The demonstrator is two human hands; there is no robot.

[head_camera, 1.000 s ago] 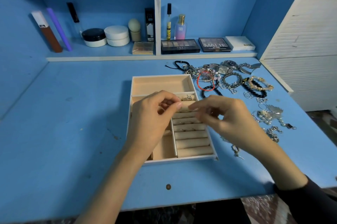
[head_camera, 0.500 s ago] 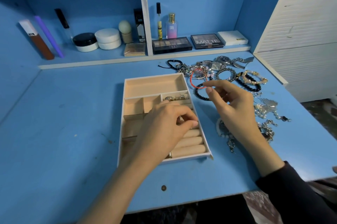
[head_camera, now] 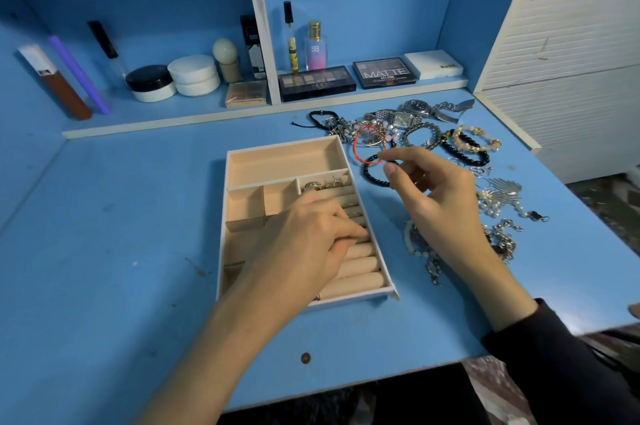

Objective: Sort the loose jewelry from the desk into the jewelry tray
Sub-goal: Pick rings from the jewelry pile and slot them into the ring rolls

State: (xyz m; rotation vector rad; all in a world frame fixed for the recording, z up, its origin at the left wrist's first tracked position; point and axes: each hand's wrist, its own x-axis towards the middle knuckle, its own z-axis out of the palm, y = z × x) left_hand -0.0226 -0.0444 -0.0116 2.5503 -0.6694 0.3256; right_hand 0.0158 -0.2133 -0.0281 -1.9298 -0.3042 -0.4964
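Note:
A beige jewelry tray [head_camera: 284, 144] lies in the middle of the blue desk, with a few rings [head_camera: 325, 184] in a small compartment. My left hand [head_camera: 311, 244] rests on the tray's ring rolls with fingers curled shut; what is under the fingertips is hidden. My right hand [head_camera: 436, 196] hovers right of the tray, fingers apart and holding nothing. Its index fingertip and thumb are over a black bead bracelet [head_camera: 372, 177] and a red cord bracelet [head_camera: 358, 147]. Loose jewelry spreads behind and right of it: watches [head_camera: 414, 109], bead bracelets [head_camera: 465, 152], silver chains [head_camera: 502, 241].
A low shelf at the back carries eyeshadow palettes [head_camera: 317, 81], cream jars [head_camera: 194, 74], bottles and tubes. A white slatted cabinet [head_camera: 571, 43] borders the desk on the right. The desk's front edge [head_camera: 346, 386] is near my forearms.
My hands separated. The left hand went down onto the ring rolls and stays there. The right hand moved right and back to the bracelets beside the tray.

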